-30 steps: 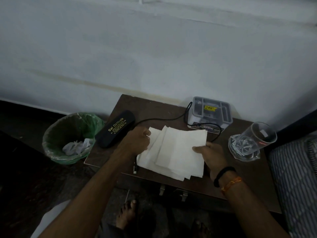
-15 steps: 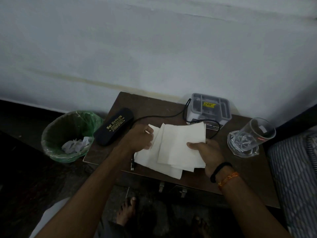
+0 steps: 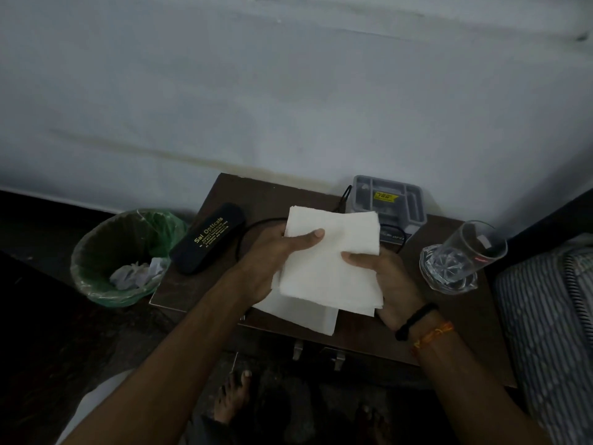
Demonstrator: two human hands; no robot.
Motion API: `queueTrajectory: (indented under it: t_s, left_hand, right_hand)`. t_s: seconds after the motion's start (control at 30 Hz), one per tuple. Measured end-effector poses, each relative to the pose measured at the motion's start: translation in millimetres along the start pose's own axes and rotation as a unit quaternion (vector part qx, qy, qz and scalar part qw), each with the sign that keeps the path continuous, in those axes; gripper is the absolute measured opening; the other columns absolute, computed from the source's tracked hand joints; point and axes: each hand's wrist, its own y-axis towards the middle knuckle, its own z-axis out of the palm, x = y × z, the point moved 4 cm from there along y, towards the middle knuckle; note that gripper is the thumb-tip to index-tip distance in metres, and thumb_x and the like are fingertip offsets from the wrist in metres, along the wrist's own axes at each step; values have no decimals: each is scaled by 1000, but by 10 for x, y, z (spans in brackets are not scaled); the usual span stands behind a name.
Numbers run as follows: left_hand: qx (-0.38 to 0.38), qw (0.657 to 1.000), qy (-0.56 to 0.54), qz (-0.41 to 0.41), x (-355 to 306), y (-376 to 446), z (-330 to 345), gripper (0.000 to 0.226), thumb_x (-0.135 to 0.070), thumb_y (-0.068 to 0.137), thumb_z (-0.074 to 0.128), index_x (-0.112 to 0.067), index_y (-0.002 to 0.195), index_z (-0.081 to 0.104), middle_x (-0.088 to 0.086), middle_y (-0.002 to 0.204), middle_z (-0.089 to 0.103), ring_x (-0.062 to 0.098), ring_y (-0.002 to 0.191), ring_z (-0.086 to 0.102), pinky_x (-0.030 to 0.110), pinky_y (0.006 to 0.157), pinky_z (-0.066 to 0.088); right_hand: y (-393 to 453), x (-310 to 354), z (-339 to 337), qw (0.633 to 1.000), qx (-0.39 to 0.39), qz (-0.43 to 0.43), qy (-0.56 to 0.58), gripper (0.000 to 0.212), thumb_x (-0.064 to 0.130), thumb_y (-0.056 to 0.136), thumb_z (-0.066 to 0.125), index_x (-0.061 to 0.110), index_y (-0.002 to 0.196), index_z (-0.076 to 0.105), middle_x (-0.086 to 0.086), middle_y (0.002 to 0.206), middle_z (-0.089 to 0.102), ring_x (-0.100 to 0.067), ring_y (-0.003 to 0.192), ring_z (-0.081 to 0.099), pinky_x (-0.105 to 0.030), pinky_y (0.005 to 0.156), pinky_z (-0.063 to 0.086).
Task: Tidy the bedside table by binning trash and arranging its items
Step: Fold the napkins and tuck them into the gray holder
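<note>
Fingers (image 3: 316,234) of both hands pinch the napkin stack (image 3: 330,268) above the bedside table (image 3: 224,194); crumpled trash (image 3: 136,274) binned, arranging unfinished.

White napkins (image 3: 330,261) sit against a dark brown table (image 3: 272,194). The spectacle case (image 3: 208,237) is black with gold lettering — beside it a black cable (image 3: 256,224). The bin (image 3: 128,255) wears a green liner and holds pale, whitish crumpled paper (image 3: 136,274). A grey box (image 3: 388,200) carries a yellow label. The glass (image 3: 462,255) is clear with a small red mark. On the right wrist, a black band (image 3: 414,319) and an orange thread (image 3: 434,334) — nearby, grey-and-white striped fabric (image 3: 545,332). The wall (image 3: 288,91) is pale grey-white.
</note>
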Motion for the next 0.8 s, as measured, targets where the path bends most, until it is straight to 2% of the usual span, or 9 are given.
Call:
queueTrajectory:
  t_s: [0.17, 0.27, 0.4, 0.5, 0.67, 0.8]
  left_hand:
    - [-31, 999, -15, -5, 68, 1, 9, 33, -13, 83, 74, -16, 116, 69, 5, 108, 75, 27, 103, 70, 45, 86, 58]
    - [-21, 999, -46, -17, 32, -16, -32, 36, -9, 82, 72, -15, 118, 68, 8, 111, 73, 31, 104, 68, 51, 88, 57]
    - [1, 993, -102, -63, 23, -40, -55, 35, -8, 80, 72, -15, 114, 69, 10, 108, 75, 31, 102, 69, 52, 87, 57]
    - [23, 997, -50, -55, 29, -43, -26, 33, -8, 79, 72, -15, 111, 70, 9, 106, 75, 30, 99, 71, 46, 84, 58]
    - [26, 999, 20, 36, -29, -36, -25, 37, 1, 78, 73, -9, 113, 69, 8, 110, 74, 28, 101, 70, 42, 81, 59]
    - [22, 976, 108, 189, -164, -81, 11, 12, 7, 80, 71, 4, 89, 64, 24, 99, 69, 27, 89, 68, 32, 75, 58]
  right_hand:
    - [-3, -49, 66, 999, -12, 13, 27, 39, 7, 83, 70, 10, 122, 67, -14, 119, 71, -36, 110, 67, -59, 96, 51]
    - [-13, -31, 69, 997, 30, 36, 54, 43, 9, 83, 70, 11, 126, 65, -14, 124, 68, -36, 115, 64, -60, 100, 48]
    - [-49, 3, 65, 989, 91, 74, 87, 41, 10, 92, 60, 9, 133, 59, -16, 131, 64, -36, 123, 59, -57, 106, 43]
    - [-43, -2, 51, 991, 101, 68, 62, 44, 5, 88, 65, 7, 132, 60, -16, 130, 65, -37, 123, 59, -58, 107, 42]
    - [-30, 45, 76, 997, 44, -69, 15, 52, -7, 74, 75, 2, 124, 63, -18, 123, 68, -38, 114, 64, -60, 98, 49]
    - [-44, 162, 118, 985, -3, -172, 9, 32, -9, 70, 78, -2, 101, 71, -23, 102, 73, -40, 97, 69, -52, 83, 56]
